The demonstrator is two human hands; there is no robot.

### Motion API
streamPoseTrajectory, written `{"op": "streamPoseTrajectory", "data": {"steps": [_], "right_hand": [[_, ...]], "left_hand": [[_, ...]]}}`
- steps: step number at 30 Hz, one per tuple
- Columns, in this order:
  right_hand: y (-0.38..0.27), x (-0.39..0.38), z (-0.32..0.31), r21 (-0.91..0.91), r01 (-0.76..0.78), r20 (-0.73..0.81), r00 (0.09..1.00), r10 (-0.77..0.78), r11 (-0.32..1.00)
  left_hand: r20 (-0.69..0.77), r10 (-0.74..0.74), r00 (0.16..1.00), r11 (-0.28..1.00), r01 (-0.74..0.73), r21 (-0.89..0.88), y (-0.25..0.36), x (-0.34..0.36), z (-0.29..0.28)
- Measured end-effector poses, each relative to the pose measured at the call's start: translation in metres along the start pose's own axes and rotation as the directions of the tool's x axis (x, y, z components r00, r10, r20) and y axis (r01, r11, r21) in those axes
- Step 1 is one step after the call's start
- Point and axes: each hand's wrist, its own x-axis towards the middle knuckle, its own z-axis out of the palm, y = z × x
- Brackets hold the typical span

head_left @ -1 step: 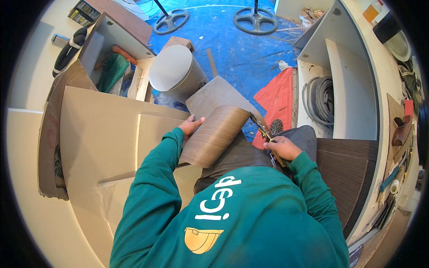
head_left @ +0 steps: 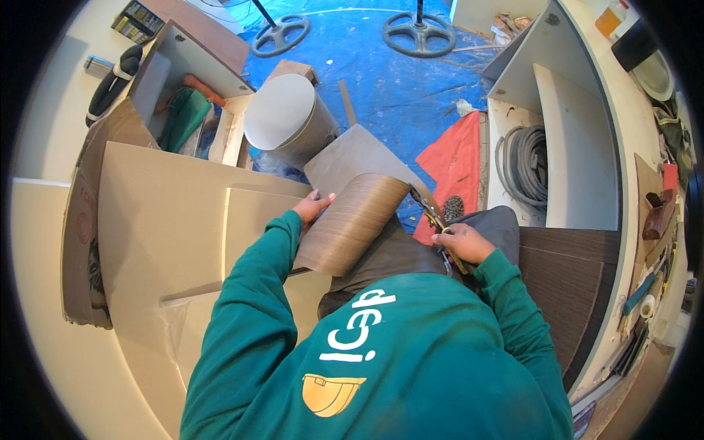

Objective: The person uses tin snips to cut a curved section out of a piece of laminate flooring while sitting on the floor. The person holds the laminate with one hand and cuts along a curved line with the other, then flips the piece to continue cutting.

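Note:
A curled wood-grain laminate sheet [head_left: 356, 224] lies across my lap, its brown face up and its far part showing a flat grey-brown side. My left hand [head_left: 314, 207] grips its left edge, thumb on top and the other fingers mostly hidden beneath. In my right hand [head_left: 469, 243] is a pair of metal snips [head_left: 433, 214] with yellow on the handles. Their blades meet the sheet's right edge near the top of the curl; how far apart the blades are is too small to tell.
A rolled grey-white sheet [head_left: 282, 114] stands ahead on a blue tarp [head_left: 359, 81]. Beige boards [head_left: 161, 213] lie at my left. An open cabinet with a coiled grey hose [head_left: 524, 165] stands at right, beyond dark boards [head_left: 561, 282]. Tools, including a wooden plane [head_left: 658, 214], line the right-hand surface.

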Motion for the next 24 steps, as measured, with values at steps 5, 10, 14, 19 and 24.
{"op": "streamPoseTrajectory", "data": {"steps": [5,10,14,19,24], "right_hand": [[-0.003,0.011,-0.003,-0.027,0.008,0.013,1.000,-0.007,1.000],[0.007,0.014,-0.005,-0.023,0.036,0.006,0.999,-0.036,0.999],[0.001,0.009,-0.006,-0.005,0.014,0.019,1.000,-0.014,1.000],[0.002,0.008,-0.005,-0.036,0.002,0.012,1.000,-0.002,0.999],[-0.003,0.006,-0.006,-0.070,0.013,0.022,1.000,-0.012,0.997]], "left_hand": [[-0.175,0.157,0.972,0.901,-0.069,0.429,-0.012,0.014,-0.010],[-0.103,0.561,0.822,0.723,-0.426,0.544,0.041,-0.026,0.004],[0.056,0.382,0.922,0.706,-0.330,0.627,0.090,-0.060,0.014],[0.117,0.190,0.975,0.862,-0.223,0.454,0.124,-0.080,-0.005],[0.220,0.303,0.927,0.754,-0.374,0.540,0.143,-0.102,-0.016]]}}
